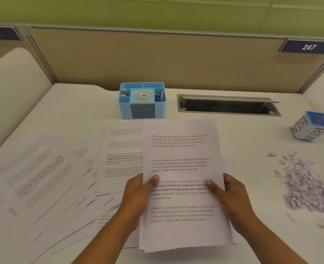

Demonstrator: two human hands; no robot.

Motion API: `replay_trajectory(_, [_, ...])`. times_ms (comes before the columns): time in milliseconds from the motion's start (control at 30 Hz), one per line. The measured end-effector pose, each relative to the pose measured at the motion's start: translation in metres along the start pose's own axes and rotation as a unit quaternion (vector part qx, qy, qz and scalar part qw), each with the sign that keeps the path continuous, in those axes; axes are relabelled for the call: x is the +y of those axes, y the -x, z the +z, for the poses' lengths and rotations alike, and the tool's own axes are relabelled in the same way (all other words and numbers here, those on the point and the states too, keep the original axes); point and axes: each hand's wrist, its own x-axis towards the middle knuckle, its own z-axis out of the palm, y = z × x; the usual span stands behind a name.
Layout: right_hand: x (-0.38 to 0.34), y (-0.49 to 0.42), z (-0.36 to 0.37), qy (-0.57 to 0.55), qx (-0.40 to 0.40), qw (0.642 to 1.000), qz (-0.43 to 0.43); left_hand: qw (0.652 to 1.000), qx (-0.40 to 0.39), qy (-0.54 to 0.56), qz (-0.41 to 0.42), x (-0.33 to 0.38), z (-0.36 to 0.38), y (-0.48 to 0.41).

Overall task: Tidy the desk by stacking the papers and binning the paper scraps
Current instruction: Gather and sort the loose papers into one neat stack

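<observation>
Fingers of the left hand [137, 193] and right hand [231, 195] grip the side edges of the paper stack [184, 153], thumbs on top. Loose sheets [43, 178] lie left on the desk [243, 149]; scraps [308, 183] lie right, near the bin [311, 126].

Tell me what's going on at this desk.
A person is holding a stack of papers just above the desk, with the left hand gripping its left edge and the right hand its right edge, thumbs on top. More loose sheets lie fanned out to the left, not yet gathered. The paper scraps sit in a heap on the right, near the container marked BIN, not yet binned.
</observation>
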Motion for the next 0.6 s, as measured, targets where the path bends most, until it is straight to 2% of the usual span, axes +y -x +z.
replay_trajectory(100, [0.001,-0.006,0.002,0.052,0.001,0.998,0.034,0.998,0.055,0.026,0.012,0.008,-0.026,-0.003])
replay_trajectory(200, [0.009,-0.014,-0.008,0.153,0.066,0.985,0.048,0.995,0.086,0.025,0.045,0.015,-0.058,-0.007])
replay_trajectory(300, [0.022,-0.017,-0.017,0.317,0.137,0.936,0.065,0.994,0.095,0.011,0.054,0.020,-0.082,-0.010])
replay_trajectory(367, [0.029,-0.016,-0.019,0.399,0.151,0.901,0.086,0.994,0.098,0.001,0.053,0.021,-0.094,-0.013])
replay_trajectory(533, [0.034,-0.013,-0.012,0.498,0.164,0.835,0.168,0.994,0.097,-0.009,0.051,0.017,-0.109,-0.018])
replay_trajectory(600, [0.036,-0.014,-0.010,0.503,0.163,0.830,0.177,0.995,0.090,-0.004,0.048,0.015,-0.114,-0.018])
